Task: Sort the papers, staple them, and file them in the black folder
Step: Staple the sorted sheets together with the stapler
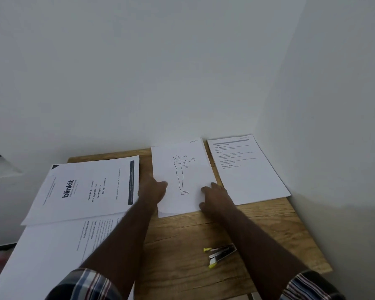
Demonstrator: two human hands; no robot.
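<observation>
White sheets lie in three piles; your left hand (153,189) and right hand (213,194) press flat on the figure pile (181,169). Stapler (222,253) untouched; stapling, filing remain.

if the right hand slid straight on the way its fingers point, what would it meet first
The right hand rests on the right edge of the figure-drawing sheet, fingers pointing up and to the left. Going straight on, it would likely cross that sheet's drawn figure first, then reach the wall behind; depth is unclear.
</observation>
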